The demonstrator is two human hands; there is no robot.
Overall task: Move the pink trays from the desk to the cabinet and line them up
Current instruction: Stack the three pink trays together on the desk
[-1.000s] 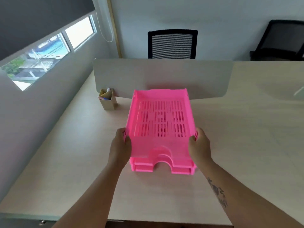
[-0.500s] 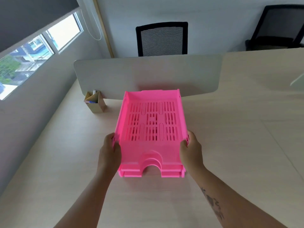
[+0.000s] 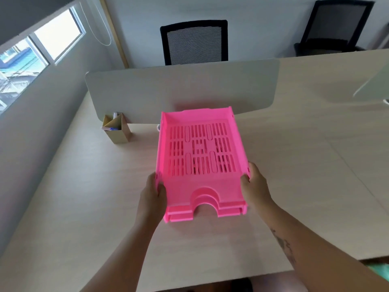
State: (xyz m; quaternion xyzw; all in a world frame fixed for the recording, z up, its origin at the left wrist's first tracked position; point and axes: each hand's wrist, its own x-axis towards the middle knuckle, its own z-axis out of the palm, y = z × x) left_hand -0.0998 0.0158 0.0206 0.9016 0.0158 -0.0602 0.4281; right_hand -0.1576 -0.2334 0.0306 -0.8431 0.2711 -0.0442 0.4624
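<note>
A stack of pink trays (image 3: pixel 201 157), nested one on another, is held over the light wooden desk (image 3: pixel 294 175) in the middle of the view. The top tray has a slotted floor and an arched cut-out in its near edge. My left hand (image 3: pixel 152 191) grips the stack's left side near the front corner. My right hand (image 3: pixel 253 184) grips the right side opposite it. The stack's near end looks raised a little off the desk. The cabinet is not in view.
A small cardboard pen holder (image 3: pixel 116 128) stands left of the trays by the grey desk divider (image 3: pixel 181 89). A black mesh chair (image 3: pixel 194 42) sits behind the divider, another chair (image 3: pixel 334 24) at the far right. A wall with a window (image 3: pixel 42 45) runs along the left.
Both hands keep their grip on the stack. The view has tilted and shifted, and the stack now sits slightly turned, with its near end lifted toward me.
</note>
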